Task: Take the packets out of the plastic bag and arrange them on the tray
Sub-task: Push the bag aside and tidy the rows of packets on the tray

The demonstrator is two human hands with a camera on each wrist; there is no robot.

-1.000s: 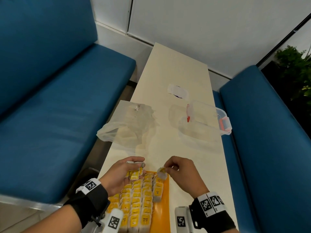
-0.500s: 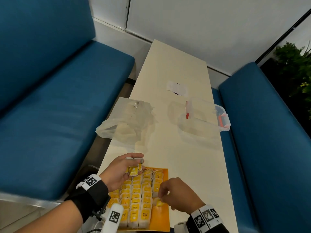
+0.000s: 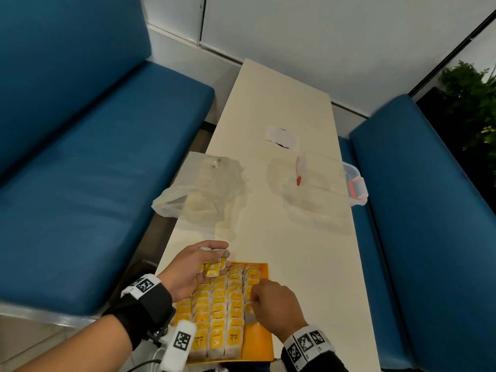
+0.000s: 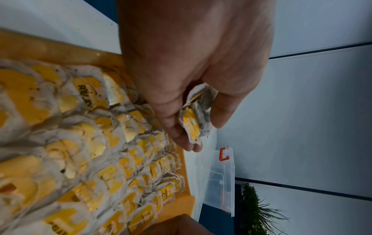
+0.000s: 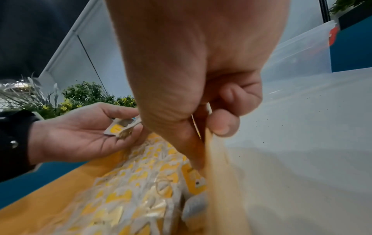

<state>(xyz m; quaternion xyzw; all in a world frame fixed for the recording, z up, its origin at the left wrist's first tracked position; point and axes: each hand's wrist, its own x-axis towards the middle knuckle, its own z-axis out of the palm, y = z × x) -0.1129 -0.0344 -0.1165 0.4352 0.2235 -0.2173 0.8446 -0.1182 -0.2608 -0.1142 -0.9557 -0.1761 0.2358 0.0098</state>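
An orange tray (image 3: 258, 342) at the table's near end carries rows of yellow-and-white packets (image 3: 218, 312). My left hand (image 3: 214, 260) hovers over the tray's far left corner, fingers curled around a few packets (image 4: 192, 122). My right hand (image 3: 253, 299) is low over the tray's right column, thumb and forefinger pinching one packet (image 5: 196, 125) by its edge; most of that packet is hidden or blurred. The crumpled clear plastic bag (image 3: 204, 191) lies beyond the tray at the table's left edge, with no packets showing in it.
A clear lidded container (image 3: 327, 189) with red clips stands at the table's right edge. Farther back lies a white slip (image 3: 281, 135). Blue benches (image 3: 94, 170) flank the narrow table (image 3: 308, 264), and a plant (image 3: 472, 103) stands at the far right.
My right hand brought one packet from the tray's far end down onto the right column. The left hand stayed over the far left corner with its packets.
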